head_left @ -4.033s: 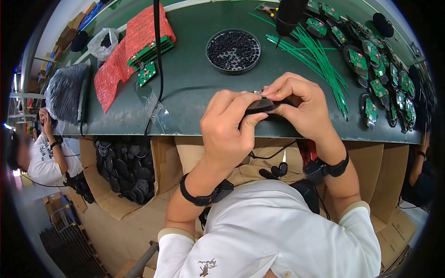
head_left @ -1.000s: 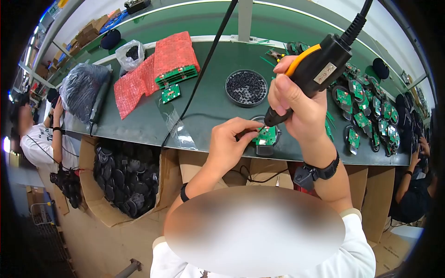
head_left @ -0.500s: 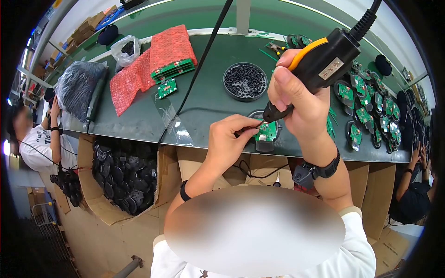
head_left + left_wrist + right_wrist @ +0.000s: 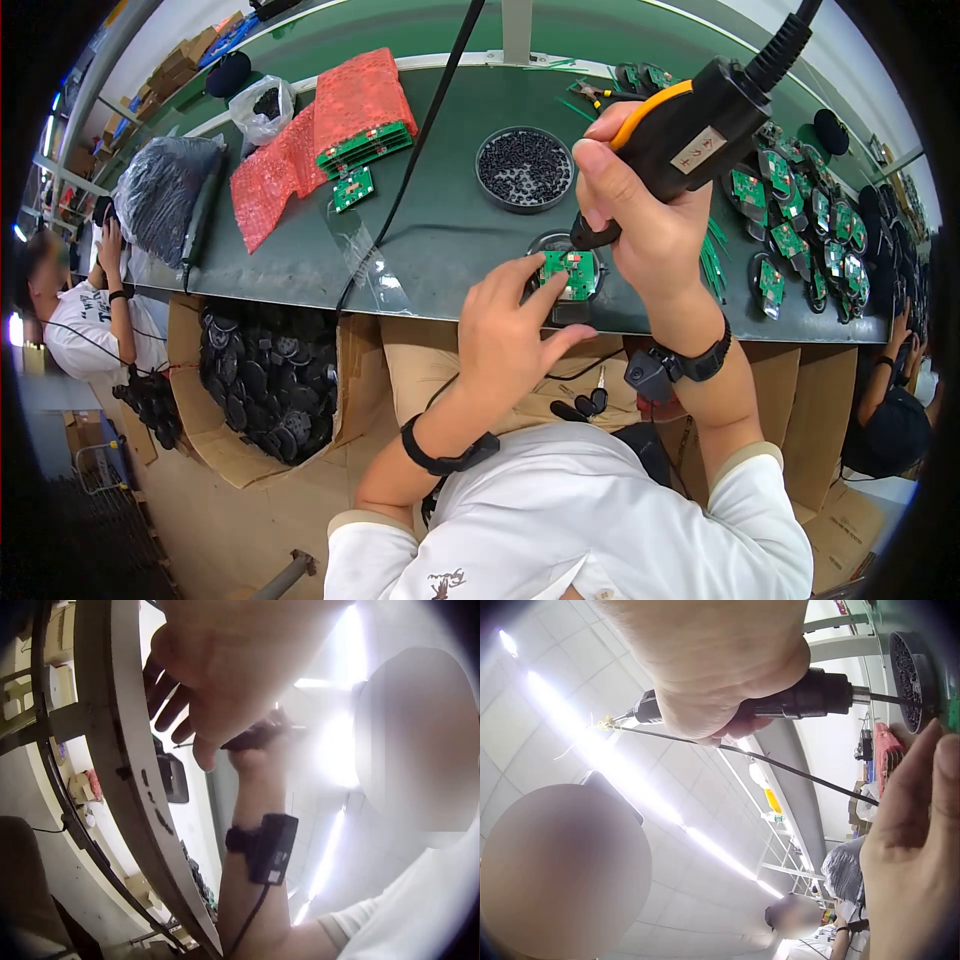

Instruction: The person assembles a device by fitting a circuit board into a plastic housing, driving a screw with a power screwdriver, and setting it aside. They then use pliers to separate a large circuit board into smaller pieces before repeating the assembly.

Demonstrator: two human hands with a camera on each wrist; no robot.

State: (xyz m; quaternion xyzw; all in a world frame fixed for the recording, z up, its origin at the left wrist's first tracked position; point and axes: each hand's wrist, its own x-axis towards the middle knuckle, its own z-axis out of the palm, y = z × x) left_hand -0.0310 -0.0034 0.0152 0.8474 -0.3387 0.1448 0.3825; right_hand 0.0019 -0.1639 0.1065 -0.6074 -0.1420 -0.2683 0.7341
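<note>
In the head view, a green circuit board [image 4: 580, 284] lies in a round dark housing [image 4: 598, 262] near the table's front edge. My left hand [image 4: 508, 330] has its fingers stretched to the board's left side, fingertips on it, thumb held out. My right hand [image 4: 655, 235] grips a black and yellow power screwdriver [image 4: 690, 135], its nose low over the board's upper part; where the bit meets it is hard to see. The right wrist view shows the screwdriver [image 4: 810, 696] in my right hand [image 4: 720, 667], its bit pointing towards my left hand [image 4: 911, 840].
A round dish [image 4: 525, 168] of small black pieces stands behind the board. Boards in housings [image 4: 790, 240] pile up at right, beside green strips [image 4: 712, 262]. Red bubble wrap [image 4: 360, 95], a loose board [image 4: 353, 188] and a hanging cable [image 4: 425, 130] are at left.
My left fingertips have parted from their pinch beside the screwdriver's nose and now spread onto the board, with the thumb swung out. My right hand keeps its grip on the screwdriver.
</note>
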